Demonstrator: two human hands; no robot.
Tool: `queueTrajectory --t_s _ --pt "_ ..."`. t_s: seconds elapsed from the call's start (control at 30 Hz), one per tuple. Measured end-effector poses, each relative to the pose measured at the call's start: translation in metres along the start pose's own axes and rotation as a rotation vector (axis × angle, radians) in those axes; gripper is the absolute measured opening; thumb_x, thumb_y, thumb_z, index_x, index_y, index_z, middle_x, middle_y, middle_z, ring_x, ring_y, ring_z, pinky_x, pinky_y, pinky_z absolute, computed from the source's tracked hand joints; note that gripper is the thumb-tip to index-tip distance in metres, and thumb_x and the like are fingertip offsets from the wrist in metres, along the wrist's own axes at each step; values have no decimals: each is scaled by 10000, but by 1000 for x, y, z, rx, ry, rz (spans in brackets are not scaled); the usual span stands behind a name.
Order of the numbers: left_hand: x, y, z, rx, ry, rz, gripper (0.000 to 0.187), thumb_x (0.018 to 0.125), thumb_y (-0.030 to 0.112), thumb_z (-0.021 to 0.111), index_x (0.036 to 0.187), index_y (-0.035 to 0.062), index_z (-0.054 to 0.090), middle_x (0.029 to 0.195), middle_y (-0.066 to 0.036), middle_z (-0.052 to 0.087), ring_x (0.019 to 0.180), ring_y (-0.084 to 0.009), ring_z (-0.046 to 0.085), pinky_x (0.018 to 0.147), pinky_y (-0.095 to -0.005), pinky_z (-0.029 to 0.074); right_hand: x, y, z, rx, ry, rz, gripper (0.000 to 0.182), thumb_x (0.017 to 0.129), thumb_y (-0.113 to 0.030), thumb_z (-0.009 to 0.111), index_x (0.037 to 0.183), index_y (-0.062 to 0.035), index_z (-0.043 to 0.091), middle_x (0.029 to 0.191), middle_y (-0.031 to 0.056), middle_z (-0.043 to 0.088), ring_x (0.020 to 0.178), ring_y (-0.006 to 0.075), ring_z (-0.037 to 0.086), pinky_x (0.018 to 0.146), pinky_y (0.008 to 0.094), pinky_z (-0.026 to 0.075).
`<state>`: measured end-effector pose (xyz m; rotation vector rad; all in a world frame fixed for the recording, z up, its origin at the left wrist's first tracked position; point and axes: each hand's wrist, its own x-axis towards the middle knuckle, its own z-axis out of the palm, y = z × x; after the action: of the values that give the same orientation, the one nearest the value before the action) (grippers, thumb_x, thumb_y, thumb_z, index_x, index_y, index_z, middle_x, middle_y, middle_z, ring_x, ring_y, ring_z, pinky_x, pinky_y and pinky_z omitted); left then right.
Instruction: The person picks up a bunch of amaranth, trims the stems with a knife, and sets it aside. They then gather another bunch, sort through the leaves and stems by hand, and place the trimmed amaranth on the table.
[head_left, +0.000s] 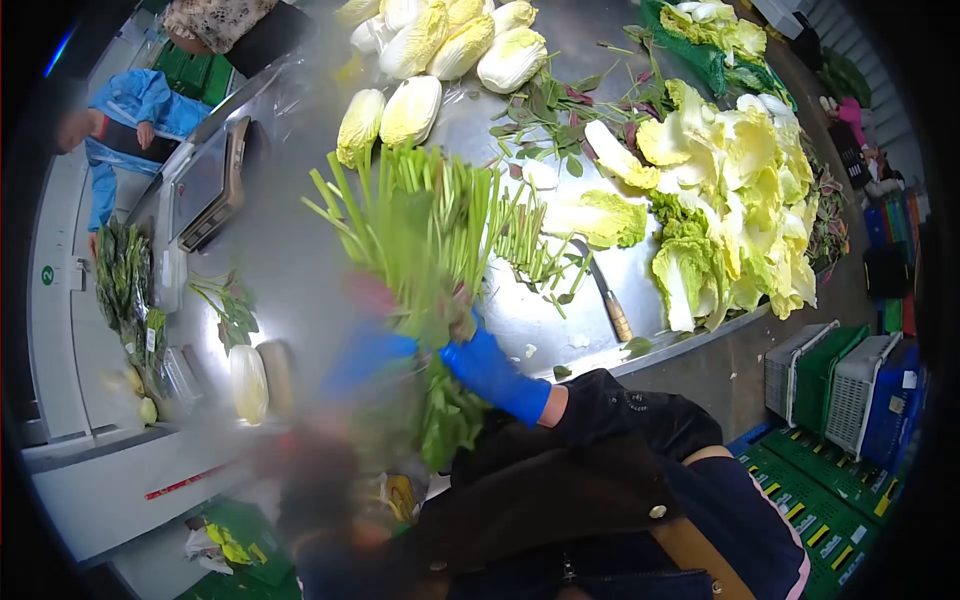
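Observation:
A bunch of leafy greens (440, 230) with long pale-green stems is held over the front of the metal table, cut ends pointing away and leaves hanging toward me. My right hand (495, 375), in a blue glove, is closed around its leafy part. On the other side, my left hand (370, 360), also blue-gloved, grips the bunch; blur smears its fingers. Right of the bunch lie cut stem pieces (522, 240). A curved knife (612, 305) with a wooden handle rests near the table edge, beside a napa cabbage piece (605, 220).
Whole napa cabbages (412, 108) sit at the back, with a cabbage leaf heap (735, 190) at right. A scale (205, 185) stands left, near a single cabbage (248, 383). A person in a blue gown (150, 105) is beyond. Crates (835, 385) stand at lower right.

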<state>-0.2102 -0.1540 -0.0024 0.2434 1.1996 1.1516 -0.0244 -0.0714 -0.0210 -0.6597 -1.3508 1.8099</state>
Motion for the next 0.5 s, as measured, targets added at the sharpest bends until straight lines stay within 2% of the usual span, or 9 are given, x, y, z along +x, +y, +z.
queueTrajectory --t_s 0.07,0.1,0.23,0.3,0.33,0.4,0.43,0.47,0.5 --pt "-31 32 28 200 -16 12 684 687 -18 633 1324 22 387 1182 -111 555 1042 -214 572 865 -333 486 -20 3 -4 -465 -293 -99 737 814 -464 628 1320 -1 359 1249 231 450 1129 343 478 967 417 375" --pt "-38 28 30 242 -51 -3 702 674 -34 634 1327 20 382 1182 -110 555 1044 -214 571 873 -336 481 -34 -4 -8 -479 -402 46 723 816 -493 612 1294 4 393 1237 242 457 1123 356 479 961 423 378" --pt "-60 -68 4 74 -80 -111 721 650 -83 639 1318 13 384 1134 -103 579 1013 -208 582 883 -345 476 -56 -46 -63 -753 -1141 415 621 845 -583 502 879 22 637 799 229 607 780 345 607 743 406 472" --pt "-73 -123 0 -162 50 -242 713 649 -95 645 1308 11 392 1089 -100 595 965 -196 599 835 -333 495 -50 -68 -102 -674 -1161 344 487 882 -483 500 903 -20 652 802 175 639 732 327 620 697 402 476" --pt "-76 -133 2 -187 78 -318 709 650 -100 649 1303 10 397 1066 -99 602 939 -189 607 807 -325 504 -57 -66 -112 -470 -803 -20 409 861 -430 558 888 -35 659 824 154 656 748 311 630 709 395 481" --pt "-75 -92 44 -49 8 -352 696 649 -103 655 1290 13 412 1045 -95 607 905 -174 613 761 -305 511 -25 -115 -136 -740 -897 534 319 828 -372 620 818 -58 680 788 97 674 692 223 639 681 336 494" --pt "-77 -69 73 -72 -6 -292 689 646 -103 655 1284 14 421 1047 -92 605 900 -169 612 754 -296 508 -16 -119 -144 -694 -723 806 316 808 -378 645 801 -65 682 741 76 669 598 175 610 635 313 481" --pt "-78 -46 102 -96 -21 -232 682 644 -103 656 1277 15 429 1049 -89 603 896 -163 611 746 -288 504 -8 -123 -145 -569 -546 865 304 790 -323 708 822 -20 694 774 83 683 690 103 643 639 257 500" --pt "-81 -43 99 -47 -17 -267 687 639 -100 653 1278 16 430 1068 -87 598 914 -168 605 782 -296 494 -3 -117 -144 -579 -491 684 309 787 -303 713 919 -26 674 884 109 671 775 139 645 695 269 501"
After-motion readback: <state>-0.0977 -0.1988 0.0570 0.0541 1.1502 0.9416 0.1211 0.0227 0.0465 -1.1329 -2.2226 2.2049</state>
